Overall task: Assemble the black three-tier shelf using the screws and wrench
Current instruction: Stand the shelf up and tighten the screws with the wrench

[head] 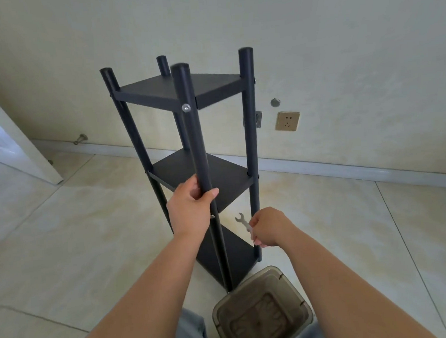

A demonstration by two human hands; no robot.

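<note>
We steady the shelf (187,93) on a glossy beige tile floor (65,228), by a cream wall (339,46).

At frame centre it stands with three flat matte black boards on four round black posts; one silver screw (186,108) shows on the near post. Our left hand (190,209) grips that post at mid-height; our right hand (267,227), lower centre, pinches one thin metal wrench (243,221). One smoky plastic bin (263,311) sits at bottom centre, one socket (287,121) on the wall at right, a white door (14,143) at left.
</note>
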